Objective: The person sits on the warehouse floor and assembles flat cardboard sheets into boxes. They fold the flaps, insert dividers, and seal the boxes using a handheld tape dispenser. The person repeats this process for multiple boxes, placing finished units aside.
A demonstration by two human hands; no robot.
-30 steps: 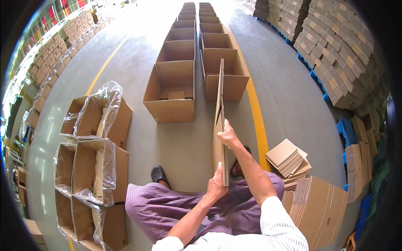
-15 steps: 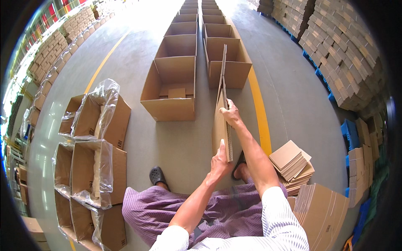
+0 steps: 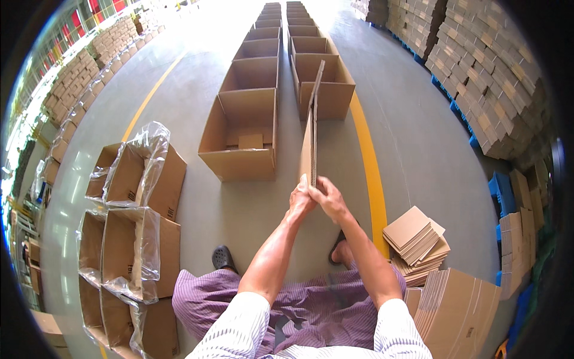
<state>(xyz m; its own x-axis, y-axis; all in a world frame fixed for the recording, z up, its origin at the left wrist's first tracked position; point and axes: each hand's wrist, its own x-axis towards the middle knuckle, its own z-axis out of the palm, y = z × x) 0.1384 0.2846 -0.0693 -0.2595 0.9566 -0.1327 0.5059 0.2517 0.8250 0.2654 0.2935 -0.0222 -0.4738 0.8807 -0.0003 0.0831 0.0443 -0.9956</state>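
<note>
A flattened cardboard box [image 3: 308, 143] stands on edge out in front of me, its far flaps parting into a narrow gap. My left hand [image 3: 302, 200] is closed on its near end, thumb up along the side. Right beside it, my right hand [image 3: 329, 197] has its fingers bent against the same near end, close to the left fingers. Ahead to the left is the closest open carton [image 3: 245, 164] of a long row, with a small cardboard piece [image 3: 250, 141] inside. The closest open carton [image 3: 333, 102] of a second row stands just beyond the flattened box.
On my left stand several open cartons [image 3: 170, 239] lined with clear plastic. By my right foot lie a pile of cardboard pads [image 3: 412, 233] and a stack of flat boxes [image 3: 463, 311]. Tall cardboard stacks [image 3: 478, 72] on blue pallets line the right side, past a yellow floor line [image 3: 368, 161].
The flattened box has swung slightly left. My right hand has slid back from its middle to the near end, beside my left hand, which has moved a little forward.
</note>
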